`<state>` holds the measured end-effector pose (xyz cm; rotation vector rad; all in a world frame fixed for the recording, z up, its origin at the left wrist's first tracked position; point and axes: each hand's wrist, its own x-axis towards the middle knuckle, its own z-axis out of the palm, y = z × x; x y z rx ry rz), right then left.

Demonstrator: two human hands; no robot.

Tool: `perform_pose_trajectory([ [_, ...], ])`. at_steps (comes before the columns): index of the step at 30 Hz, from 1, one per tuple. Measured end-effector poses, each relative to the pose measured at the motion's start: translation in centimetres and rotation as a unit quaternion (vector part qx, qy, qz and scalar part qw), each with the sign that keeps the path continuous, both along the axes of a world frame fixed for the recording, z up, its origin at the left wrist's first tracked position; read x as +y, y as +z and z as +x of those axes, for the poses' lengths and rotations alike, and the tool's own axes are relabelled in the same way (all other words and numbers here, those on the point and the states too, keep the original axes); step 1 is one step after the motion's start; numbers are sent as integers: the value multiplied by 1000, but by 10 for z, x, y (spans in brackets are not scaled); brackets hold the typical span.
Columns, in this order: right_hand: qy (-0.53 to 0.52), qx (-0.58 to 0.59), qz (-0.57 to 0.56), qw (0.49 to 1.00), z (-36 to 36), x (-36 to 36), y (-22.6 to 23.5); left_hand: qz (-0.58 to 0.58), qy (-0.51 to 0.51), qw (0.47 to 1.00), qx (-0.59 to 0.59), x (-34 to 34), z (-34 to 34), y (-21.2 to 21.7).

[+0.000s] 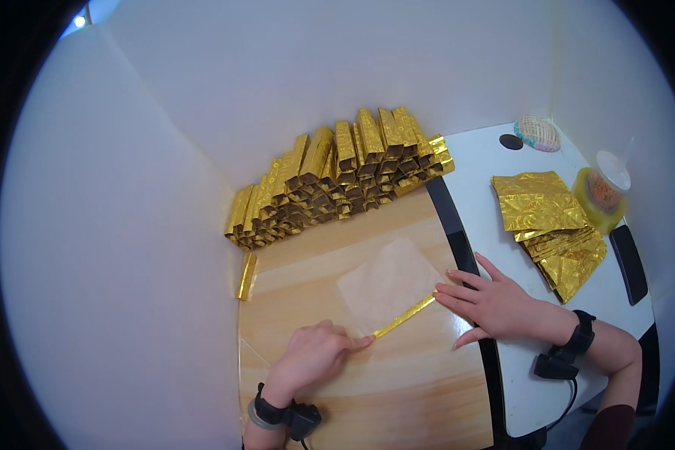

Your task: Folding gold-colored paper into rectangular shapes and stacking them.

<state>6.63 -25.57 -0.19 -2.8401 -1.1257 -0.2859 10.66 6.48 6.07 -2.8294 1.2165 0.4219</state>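
A pale square sheet of paper (386, 281) lies flat on the wood-patterned board. Its near edge is folded over into a narrow gold foil strip (403, 316). My left hand (316, 354) is mostly curled, one digit stretched out with its tip pressing the strip's left end. At the right end, my right hand (495, 304) lies with fingers spread, the fingertips on the paper and its thumb apart. Beyond the sheet, many gold foil paper tubes (337, 161) are stacked in a heap against the back wall. A single gold tube (246, 276) lies at the left edge.
On the white table (472, 161) at right lies a fanned stack of gold foil sheets (551, 225). Beside it stand a lidded plastic cup (606, 184) and a dark phone-like slab (628, 264). A woven item (536, 133) sits at the back. White walls enclose the left and rear.
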Motion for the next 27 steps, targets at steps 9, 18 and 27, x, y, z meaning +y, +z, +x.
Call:
perform_pose_trajectory([
  [9, 155, 67, 86, 982, -50, 62, 0, -114, 43, 974, -190, -6, 21, -40],
  [18, 226, 115, 129, 959, -14, 74, -11, -107, 25, 978, -176, -18, 10, -58],
  [27, 116, 71, 123, 983, 24, 12, 6, -178, -20, 960, -215, -21, 18, -56],
])
